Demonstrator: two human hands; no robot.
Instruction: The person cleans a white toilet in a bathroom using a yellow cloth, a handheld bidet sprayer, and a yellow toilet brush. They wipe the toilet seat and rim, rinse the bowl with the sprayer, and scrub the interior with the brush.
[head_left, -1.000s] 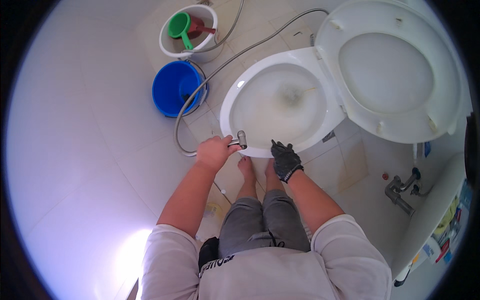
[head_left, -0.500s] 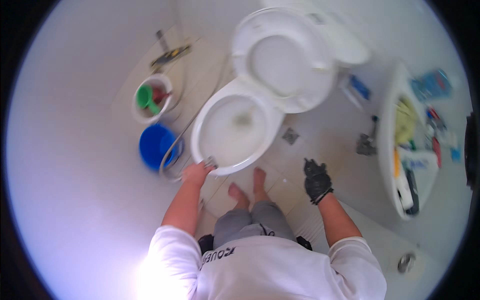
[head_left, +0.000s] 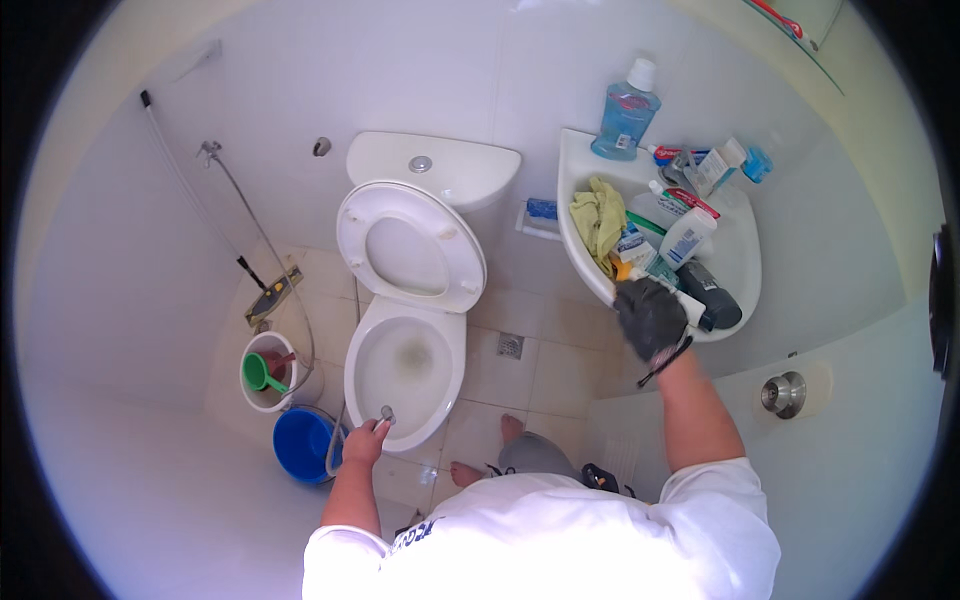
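My bare left hand is closed around the handle of a hand sprayer, whose head sits over the front rim of the toilet bowl. A flexible hose trails from it past the blue bucket. My right hand, in a black glove, is at the near rim of the corner sink. It covers part of a white bottle with an orange end; its fingertips are partly hidden, so I cannot tell whether they grip it. A dark bottle lies beside it.
In the sink are a yellow cloth and several toiletries. Mouthwash stands on its back edge. The toilet lid is raised. On the left stand a blue bucket, a white bucket with dippers, and a floor wiper.
My right hand has moved up from beside my body to the sink's near rim. The left hand still holds the sprayer at the bowl. The whole view has shifted with my head.
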